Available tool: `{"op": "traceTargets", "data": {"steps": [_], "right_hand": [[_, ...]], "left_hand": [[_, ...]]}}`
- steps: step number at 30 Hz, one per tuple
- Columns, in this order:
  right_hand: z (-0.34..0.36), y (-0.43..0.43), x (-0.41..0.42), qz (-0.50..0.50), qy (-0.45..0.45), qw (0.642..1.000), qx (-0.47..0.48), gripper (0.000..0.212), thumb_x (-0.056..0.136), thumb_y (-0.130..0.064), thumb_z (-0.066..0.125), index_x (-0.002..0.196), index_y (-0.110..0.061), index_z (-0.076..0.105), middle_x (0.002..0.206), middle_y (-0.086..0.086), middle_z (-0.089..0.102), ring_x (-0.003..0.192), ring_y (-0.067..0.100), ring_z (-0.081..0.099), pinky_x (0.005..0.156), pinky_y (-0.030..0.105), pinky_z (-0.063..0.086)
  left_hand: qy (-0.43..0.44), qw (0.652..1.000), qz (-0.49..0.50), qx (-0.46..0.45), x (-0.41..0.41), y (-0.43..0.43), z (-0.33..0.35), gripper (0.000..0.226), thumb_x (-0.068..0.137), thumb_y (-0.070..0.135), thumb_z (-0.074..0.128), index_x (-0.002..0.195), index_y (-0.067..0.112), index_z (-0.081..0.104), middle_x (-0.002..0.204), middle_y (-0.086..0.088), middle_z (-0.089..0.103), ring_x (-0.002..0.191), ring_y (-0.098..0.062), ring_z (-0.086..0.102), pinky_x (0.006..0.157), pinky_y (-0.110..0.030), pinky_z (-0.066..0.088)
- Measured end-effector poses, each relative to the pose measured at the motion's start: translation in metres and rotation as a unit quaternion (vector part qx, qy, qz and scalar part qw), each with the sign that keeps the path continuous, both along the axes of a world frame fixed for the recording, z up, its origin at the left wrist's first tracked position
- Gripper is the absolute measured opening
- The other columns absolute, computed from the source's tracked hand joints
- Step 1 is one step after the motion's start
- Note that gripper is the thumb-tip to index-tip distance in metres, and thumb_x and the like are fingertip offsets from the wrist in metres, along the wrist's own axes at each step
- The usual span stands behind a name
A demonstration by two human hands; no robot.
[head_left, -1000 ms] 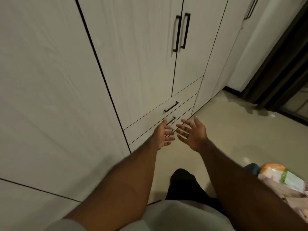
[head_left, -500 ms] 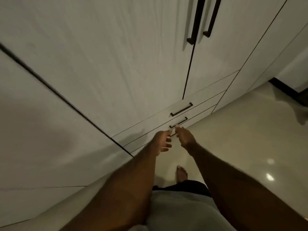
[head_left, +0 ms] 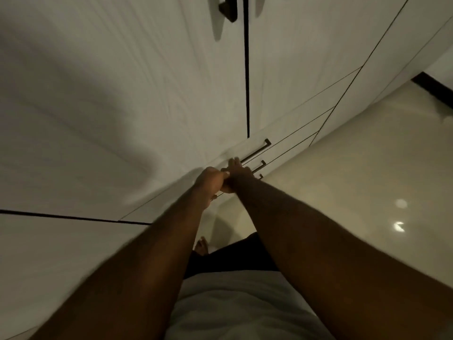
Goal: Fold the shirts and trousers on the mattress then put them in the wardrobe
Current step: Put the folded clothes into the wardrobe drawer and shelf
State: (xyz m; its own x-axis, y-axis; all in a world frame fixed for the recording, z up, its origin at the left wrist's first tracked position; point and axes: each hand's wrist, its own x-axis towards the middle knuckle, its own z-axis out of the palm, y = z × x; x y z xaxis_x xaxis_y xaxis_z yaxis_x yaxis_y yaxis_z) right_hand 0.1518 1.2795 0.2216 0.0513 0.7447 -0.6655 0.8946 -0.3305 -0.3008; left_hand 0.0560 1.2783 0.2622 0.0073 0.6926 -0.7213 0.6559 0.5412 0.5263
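At frame centre the left hand is curled against the right hand; whether it grips anything cannot be determined. The right hand's fingers extend straight to the black bar drawer handle. The white wood-grain wardrobe fills the upper frame.

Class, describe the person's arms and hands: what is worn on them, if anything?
The left forearm and right forearm are bare, no sleeves reaching them. The left hand and right hand wear no gloves; no watch or bracelet shows at the wrists.
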Motion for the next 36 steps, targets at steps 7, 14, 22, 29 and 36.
{"op": "traceTargets", "data": {"steps": [7, 14, 22, 29, 36], "right_hand": [[-0.101, 0.049, 0.023, -0.040, -0.004, 0.997, -0.070, 0.103, 0.075, -0.050, 0.078, 0.159, -0.017, 0.029, 0.168, 0.019, 0.008, 0.153, 0.047, 0.012, 0.119, 0.065, 0.024], [-0.088, 0.031, 0.023, 0.076, -0.036, 0.996, -0.041, 0.089, 0.082, -0.065, 0.063, 0.156, -0.022, 0.037, 0.170, 0.015, 0.004, 0.155, 0.041, 0.007, 0.119, 0.059, 0.024], [-0.073, -0.007, 0.038, 0.104, -0.021, 0.993, -0.050, 0.075, 0.092, -0.056, 0.059, 0.155, -0.019, 0.040, 0.170, 0.016, 0.003, 0.156, 0.040, 0.003, 0.120, 0.059, 0.023], [-0.053, -0.079, 0.027, 0.007, -0.011, 0.998, -0.067, 0.064, 0.095, -0.043, 0.059, 0.151, -0.014, 0.045, 0.171, 0.014, -0.006, 0.157, 0.034, -0.009, 0.122, 0.054, 0.022], [-0.033, -0.154, -0.033, -0.583, 0.336, 0.738, -0.043, 0.025, 0.098, -0.024, 0.062, 0.119, -0.012, 0.064, 0.120, 0.017, 0.063, 0.115, 0.034, 0.062, 0.096, 0.044, 0.056]], "left_hand": [[0.062, 0.996, -0.059, 0.031, -0.012, 0.005, -0.030, 0.055, 0.095, 0.036, 0.065, 0.142, 0.013, 0.050, 0.127, -0.010, 0.057, 0.106, -0.027, 0.060, 0.092, -0.043, 0.056], [0.268, 0.890, -0.321, 0.182, -0.026, -0.026, -0.026, 0.057, 0.095, 0.036, 0.062, 0.142, 0.013, 0.040, 0.154, -0.021, 0.030, 0.138, -0.039, 0.039, 0.103, -0.048, 0.044], [0.293, 0.897, -0.305, 0.130, -0.039, -0.052, -0.014, 0.045, 0.095, 0.031, 0.060, 0.136, 0.018, 0.046, 0.166, -0.021, -0.002, 0.153, -0.045, 0.001, 0.118, -0.056, 0.028], [0.292, 0.903, -0.316, 0.021, -0.062, -0.083, -0.003, 0.048, 0.094, 0.031, 0.061, 0.140, 0.020, 0.050, 0.168, -0.014, -0.015, 0.153, -0.042, -0.011, 0.123, -0.060, 0.013], [0.205, 0.915, -0.339, -0.076, -0.058, -0.108, -0.023, 0.054, 0.087, 0.047, 0.060, 0.123, 0.008, 0.064, 0.129, -0.016, 0.062, 0.113, -0.032, 0.061, 0.092, -0.038, 0.051]]}}
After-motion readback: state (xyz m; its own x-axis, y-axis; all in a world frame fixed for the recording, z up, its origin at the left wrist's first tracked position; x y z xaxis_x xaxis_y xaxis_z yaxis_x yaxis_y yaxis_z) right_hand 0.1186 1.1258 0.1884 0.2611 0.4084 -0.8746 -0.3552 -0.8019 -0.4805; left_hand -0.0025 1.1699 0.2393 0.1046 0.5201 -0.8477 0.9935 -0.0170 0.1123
